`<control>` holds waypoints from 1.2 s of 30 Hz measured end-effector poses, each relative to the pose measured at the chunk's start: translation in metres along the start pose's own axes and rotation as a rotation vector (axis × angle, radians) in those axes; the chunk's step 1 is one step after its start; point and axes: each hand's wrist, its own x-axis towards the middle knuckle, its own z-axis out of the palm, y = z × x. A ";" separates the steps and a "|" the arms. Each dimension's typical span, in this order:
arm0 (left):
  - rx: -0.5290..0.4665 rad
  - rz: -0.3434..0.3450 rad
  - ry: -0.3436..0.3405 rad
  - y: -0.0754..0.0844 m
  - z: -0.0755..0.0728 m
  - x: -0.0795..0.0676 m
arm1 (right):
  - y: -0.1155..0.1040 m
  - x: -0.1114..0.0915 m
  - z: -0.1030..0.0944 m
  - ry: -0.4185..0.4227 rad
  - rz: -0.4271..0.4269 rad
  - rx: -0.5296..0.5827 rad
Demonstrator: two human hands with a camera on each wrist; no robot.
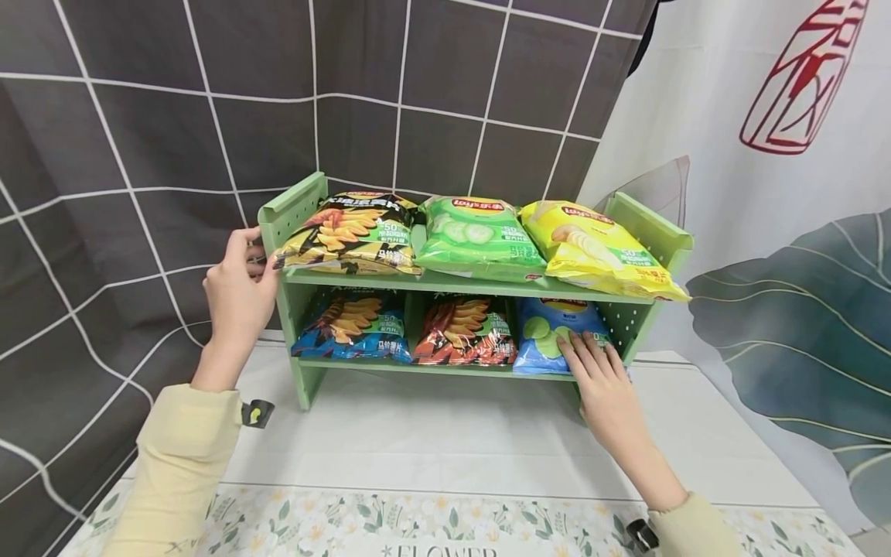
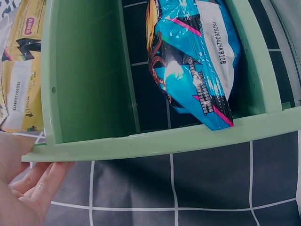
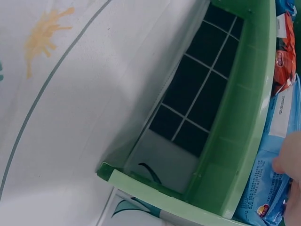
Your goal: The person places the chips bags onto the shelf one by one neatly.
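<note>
A green two-tier shelf rack stands on the table. My left hand grips the front edge of its left side panel, at upper-tier height, with fingers on the outer face. On the lower tier at the right lies a light-blue chip bag. My right hand rests on it with fingers stretched out; the right wrist view shows only part of this hand at its edge. Left of that bag sit a red-and-black chip bag and a blue-and-black chip bag.
The upper tier carries a black-and-gold chip bag, a green chip bag and a yellow chip bag. A dark gridded curtain hangs behind and left. The table's white cloth has a floral front border.
</note>
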 end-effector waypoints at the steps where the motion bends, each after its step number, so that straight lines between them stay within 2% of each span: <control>1: 0.001 -0.002 -0.001 0.000 0.000 0.000 | 0.000 0.000 0.001 0.001 -0.001 0.000; 12: 0.000 -0.002 -0.001 0.000 0.000 0.000 | 0.004 0.003 0.010 0.030 0.020 0.054; 20: 0.007 -0.006 -0.003 0.000 0.000 -0.001 | -0.002 0.000 0.006 0.035 0.029 0.044; 25: 0.007 -0.010 0.009 0.000 0.000 -0.001 | -0.016 -0.005 0.001 0.095 0.011 0.050; 30: 0.022 -0.027 0.015 0.000 0.000 0.000 | -0.038 -0.007 -0.002 0.173 -0.025 0.114; 36: 0.073 -0.053 -0.031 0.001 -0.001 -0.004 | -0.063 -0.012 -0.007 0.189 -0.059 0.154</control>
